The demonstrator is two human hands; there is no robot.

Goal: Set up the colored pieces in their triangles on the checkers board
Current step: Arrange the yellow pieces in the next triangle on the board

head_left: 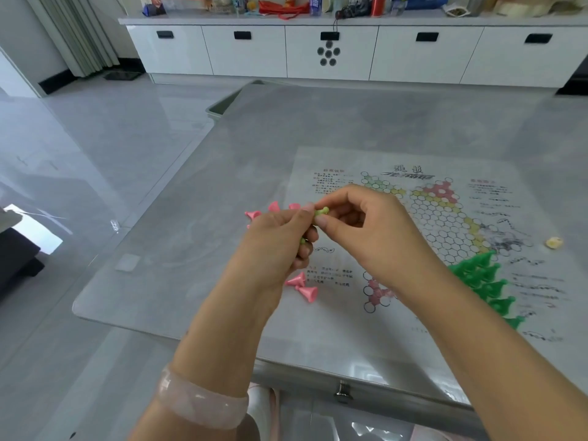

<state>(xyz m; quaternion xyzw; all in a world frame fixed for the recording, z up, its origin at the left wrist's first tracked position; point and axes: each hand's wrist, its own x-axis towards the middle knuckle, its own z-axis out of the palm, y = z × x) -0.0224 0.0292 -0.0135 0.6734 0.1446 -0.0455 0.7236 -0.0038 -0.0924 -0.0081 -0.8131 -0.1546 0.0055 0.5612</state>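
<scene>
A grey counter [350, 122] carries the paper checkers board [445, 224]. Above its left edge the right hand [366, 230] pinches a light green piece [321, 212] between narrow fingers [321, 221], and the left hand [280, 240] curls round more pieces. Pink pieces [302, 286] lie beside the board; dark green pieces [486, 281] stand in its near triangle.

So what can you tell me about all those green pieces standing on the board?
The green pieces are small shiny cones that look like plastic, each with a wide base and a narrow top. They stand upright, packed close together in a cluster at the board's right near side. The right forearm hides the cluster's left edge, so I cannot count them. No hand touches them.
</scene>
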